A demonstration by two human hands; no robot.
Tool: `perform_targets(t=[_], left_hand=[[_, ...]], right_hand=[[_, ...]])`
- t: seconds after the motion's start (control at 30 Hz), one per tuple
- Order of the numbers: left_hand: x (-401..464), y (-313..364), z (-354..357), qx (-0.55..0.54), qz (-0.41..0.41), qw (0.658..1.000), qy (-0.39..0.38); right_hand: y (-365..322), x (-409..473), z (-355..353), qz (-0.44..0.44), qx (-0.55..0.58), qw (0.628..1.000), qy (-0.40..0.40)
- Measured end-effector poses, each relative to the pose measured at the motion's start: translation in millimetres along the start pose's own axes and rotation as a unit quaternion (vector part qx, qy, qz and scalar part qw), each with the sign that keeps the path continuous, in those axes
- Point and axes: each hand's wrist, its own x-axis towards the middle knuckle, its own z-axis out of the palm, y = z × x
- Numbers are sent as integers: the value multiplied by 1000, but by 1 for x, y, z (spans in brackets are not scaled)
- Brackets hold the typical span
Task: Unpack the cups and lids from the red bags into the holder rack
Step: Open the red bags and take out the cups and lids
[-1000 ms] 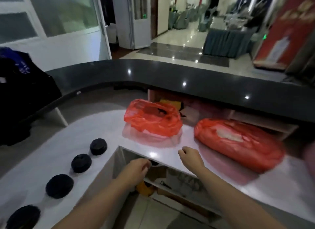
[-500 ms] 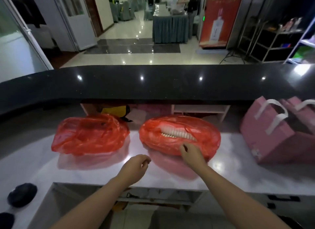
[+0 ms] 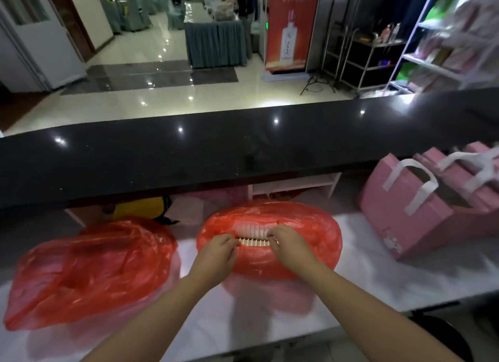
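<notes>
**Both hands pinch open the full red bag**

Left hand (image 3: 219, 247) and right hand (image 3: 286, 238) each have fingers curled and pinched on the thin plastic at the mouth of the full red bag (image 3: 291, 256), one at either end of a slit-like opening. This bag is glossy, translucent red film, stretched taut and rounded over its load, and it lies on the white counter (image 3: 378, 280) straight ahead of the person, under the overhang of the black upper ledge (image 3: 243, 151). Its long axis runs left to right across the view, and the opening runs the same way along its top.

Through the gap shows a row of stacked cups (image 3: 255, 233): pale ribbed rims packed side by side, the stack lying on its side along the bag's length. Only that strip is visible; the rest is veiled by red plastic, so how many there are and whether lids lie among them cannot be told.

Just to the left, apart from it, a second red bag (image 3: 89, 270) lies slack and crumpled, its contents impossible to make out. Pink carrier bags (image 3: 405, 216) with white handles stand at the right, the far one blurred and cut off by the frame edge.
</notes>
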Motion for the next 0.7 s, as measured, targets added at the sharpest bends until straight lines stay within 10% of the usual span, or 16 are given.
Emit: perform_targets(t=[0.33,0.7], left_hand=[[7,-49,21,84,131,986,-56],[-20,-83,6,181,82,980,-23]], right_hand=[[1,-7,36,35,-170,958,-227],[-33,48,63,-107,-122,975,-148]])
